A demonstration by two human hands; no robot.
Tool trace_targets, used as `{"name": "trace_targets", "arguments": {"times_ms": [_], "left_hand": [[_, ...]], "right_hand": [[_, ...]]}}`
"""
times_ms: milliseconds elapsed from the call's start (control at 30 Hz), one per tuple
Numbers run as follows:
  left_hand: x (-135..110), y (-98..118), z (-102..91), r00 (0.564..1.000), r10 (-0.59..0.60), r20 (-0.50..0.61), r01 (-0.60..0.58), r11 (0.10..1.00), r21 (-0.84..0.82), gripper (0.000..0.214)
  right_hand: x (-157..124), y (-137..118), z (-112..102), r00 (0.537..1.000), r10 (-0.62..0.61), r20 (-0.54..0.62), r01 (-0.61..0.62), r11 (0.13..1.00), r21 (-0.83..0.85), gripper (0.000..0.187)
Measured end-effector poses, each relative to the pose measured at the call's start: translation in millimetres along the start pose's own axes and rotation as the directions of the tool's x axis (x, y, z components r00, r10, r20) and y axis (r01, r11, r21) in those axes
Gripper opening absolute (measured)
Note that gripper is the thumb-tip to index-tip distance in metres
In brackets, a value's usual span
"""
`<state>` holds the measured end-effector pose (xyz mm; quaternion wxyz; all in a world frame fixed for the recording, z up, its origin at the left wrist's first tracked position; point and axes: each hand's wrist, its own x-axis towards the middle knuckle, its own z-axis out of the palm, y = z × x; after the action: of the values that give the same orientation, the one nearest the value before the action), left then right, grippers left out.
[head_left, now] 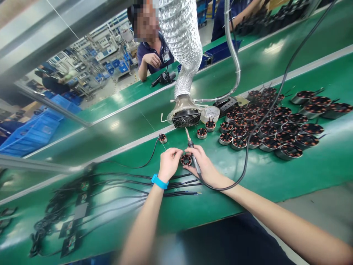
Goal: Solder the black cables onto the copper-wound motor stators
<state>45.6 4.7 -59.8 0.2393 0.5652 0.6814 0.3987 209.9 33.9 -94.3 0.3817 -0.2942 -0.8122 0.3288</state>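
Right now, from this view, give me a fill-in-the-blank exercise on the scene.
The wristband is on the person's ____ wrist.
The right hand holds a soldering ____.
In the picture, most coils stand to the ____ of the fan.
The colour of the table is ____.
Missing words: left; iron; right; green.

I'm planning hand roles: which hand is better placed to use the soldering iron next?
Probably the right hand: it holds the soldering iron, close beside the wound ring. The left hand is at the ring's other side, not on the iron.
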Motion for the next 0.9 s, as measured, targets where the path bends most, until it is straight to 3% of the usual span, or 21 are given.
{"name": "trace_targets", "arguments": {"times_ms": [133, 233, 367, 500, 767, 900], "left_hand": [[5, -4, -10.8, 0.995, 0.031, -0.093, -0.028, 0.999, 0.031, 0.017], [-9, -3, -25.1, 0.991, -0.024, -0.135, 0.036, 0.996, 0.086, 0.024], [-39, 1, -36.7, 0.983, -0.178, 0.040, 0.173, 0.979, 0.111, 0.034], [-47, 2, -36.7, 0.949, -0.258, 0.182, 0.270, 0.962, -0.044, 0.024], [-25, 4, -27.1, 0.911, -0.341, 0.231, 0.407, 0.831, -0.380, 0.019], [-23, 4, -26.1, 0.907, -0.338, 0.253, 0.416, 0.817, -0.400, 0.021]], "right_hand": [[15, -4, 19, 1.000, 0.025, 0.004, -0.024, 0.994, -0.108, 0.072], [19, -2, 26, 1.000, -0.005, -0.021, 0.003, 0.998, -0.067, 0.076], [13, 6, 20, 0.999, -0.041, -0.013, 0.042, 0.991, 0.123, 0.066], [11, 9, 17, 0.998, -0.060, -0.001, 0.059, 0.984, 0.169, 0.057], [12, 8, 22, 0.999, -0.045, -0.003, 0.045, 0.988, 0.145, 0.052], [11, 10, 23, 0.999, -0.043, -0.011, 0.044, 0.986, 0.159, 0.049]]}}
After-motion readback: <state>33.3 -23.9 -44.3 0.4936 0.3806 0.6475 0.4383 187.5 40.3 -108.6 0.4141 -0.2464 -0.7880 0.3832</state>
